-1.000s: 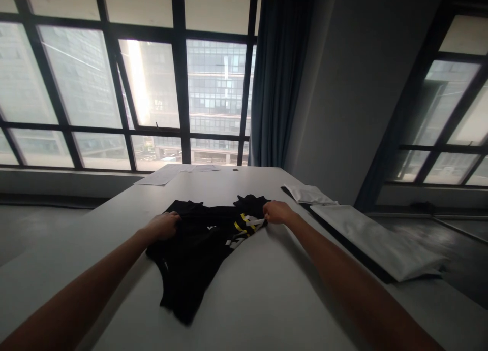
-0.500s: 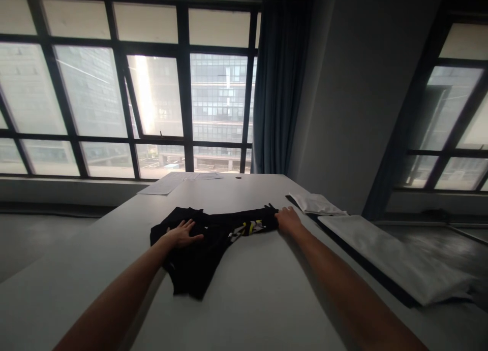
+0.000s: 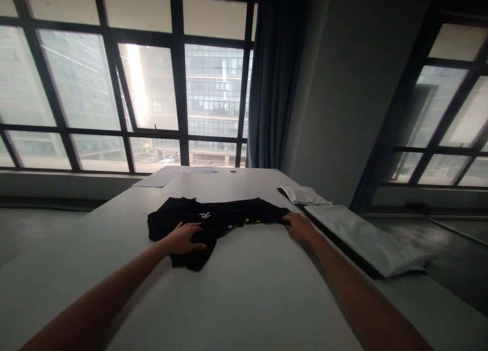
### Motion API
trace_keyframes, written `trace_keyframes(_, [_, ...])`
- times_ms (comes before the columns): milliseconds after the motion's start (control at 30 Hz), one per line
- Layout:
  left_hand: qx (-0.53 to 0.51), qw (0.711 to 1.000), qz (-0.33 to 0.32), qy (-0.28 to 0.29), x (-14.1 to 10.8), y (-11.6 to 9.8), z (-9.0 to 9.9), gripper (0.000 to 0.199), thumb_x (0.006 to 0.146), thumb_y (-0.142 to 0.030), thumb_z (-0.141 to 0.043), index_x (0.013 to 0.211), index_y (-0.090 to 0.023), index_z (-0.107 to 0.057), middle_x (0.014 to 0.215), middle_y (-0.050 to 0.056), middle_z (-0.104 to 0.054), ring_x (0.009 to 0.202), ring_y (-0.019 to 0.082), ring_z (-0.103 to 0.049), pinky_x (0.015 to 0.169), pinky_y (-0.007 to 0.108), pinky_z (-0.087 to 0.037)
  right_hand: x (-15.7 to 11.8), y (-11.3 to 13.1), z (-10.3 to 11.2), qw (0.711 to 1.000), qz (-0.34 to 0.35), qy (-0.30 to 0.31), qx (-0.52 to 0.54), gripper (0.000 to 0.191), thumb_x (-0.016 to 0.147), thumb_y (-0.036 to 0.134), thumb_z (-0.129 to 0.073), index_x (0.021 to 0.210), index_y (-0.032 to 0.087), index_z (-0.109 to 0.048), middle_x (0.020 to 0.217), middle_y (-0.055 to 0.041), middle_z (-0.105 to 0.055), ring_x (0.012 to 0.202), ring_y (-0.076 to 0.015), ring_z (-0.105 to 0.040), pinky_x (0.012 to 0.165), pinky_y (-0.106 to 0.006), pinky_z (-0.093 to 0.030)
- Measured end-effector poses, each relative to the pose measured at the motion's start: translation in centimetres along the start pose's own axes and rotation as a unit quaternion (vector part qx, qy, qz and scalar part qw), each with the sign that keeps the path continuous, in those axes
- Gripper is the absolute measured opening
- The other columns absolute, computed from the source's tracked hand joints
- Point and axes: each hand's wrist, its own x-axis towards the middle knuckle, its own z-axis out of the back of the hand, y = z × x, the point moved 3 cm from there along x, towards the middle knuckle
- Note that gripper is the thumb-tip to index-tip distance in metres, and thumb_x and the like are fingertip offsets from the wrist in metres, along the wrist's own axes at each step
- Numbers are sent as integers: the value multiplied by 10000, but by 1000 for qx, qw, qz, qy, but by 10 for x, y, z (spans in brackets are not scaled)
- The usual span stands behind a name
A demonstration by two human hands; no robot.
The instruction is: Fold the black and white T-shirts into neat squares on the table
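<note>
A black T-shirt (image 3: 229, 212) lies partly bunched on the white table (image 3: 259, 285), stretched out sideways. It carries a small white logo and some yellow and white print along its near edge. My left hand (image 3: 185, 238) rests on the left part of the cloth, palm down with fingers spread. At the far right end of the shirt, my right hand (image 3: 301, 226) is closed on the cloth, its fingertips partly hidden.
White folded fabric or packets (image 3: 354, 234) lie on dark material along the table's right side, with a smaller white bundle (image 3: 305, 195) behind. Papers (image 3: 156, 177) lie at the far left. Windows and a blue curtain (image 3: 267, 87) stand beyond the table.
The shirt has been spread flatter: the white logo now shows, and less of the yellow print does. My right hand has moved slightly right with its end. The left hand has shifted slightly nearer.
</note>
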Motion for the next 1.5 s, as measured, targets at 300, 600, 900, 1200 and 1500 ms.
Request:
trace_keyframes(300, [-209,962,-82,-154,-28,4,25,123,790,-307,-594,838,-194,-601,762,16,-656,726,186,-615,700,313,-502,-7,-12,20,984,-7,-116,137,332,882,130,-446,1072,190,-711,1054,-91,-735,987,-225,-650,901,-318,-426])
trace_keyframes(600, [-446,884,-127,64,-70,9,72,479,701,-608,-742,877,-183,-609,749,41,-693,583,157,-615,563,273,-487,-31,-39,38,901,10,223,372,325,722,443,-705,864,153,-742,636,-32,-668,563,-167,-609,606,-299,-506])
trace_keyframes(900, [5,998,55,-27,-30,38,7,704,785,-666,-558,1317,-209,-619,1457,127,-537,1355,366,-453,1099,468,-380,-17,10,5,967,85,52,235,518,838,459,-651,1294,213,-640,1337,-101,-637,1210,-255,-604,1033,-338,-452])
trace_keyframes(1200, [-4,998,40,43,-15,60,18,802,705,-707,-622,1356,-240,-583,1489,105,-509,1333,339,-494,1101,431,-381,17,3,6,987,-21,154,25,619,867,666,-509,1108,146,-742,1133,-198,-717,1094,-362,-656,927,-450,-492])
trace_keyframes(1500, [77,991,105,-44,68,78,28,716,913,-612,-346,1420,-129,-496,1456,181,-524,1307,346,-514,1039,451,-422,84,72,5,983,77,117,115,671,904,578,-526,1448,185,-498,1466,-144,-514,1319,-292,-507,1067,-378,-409])
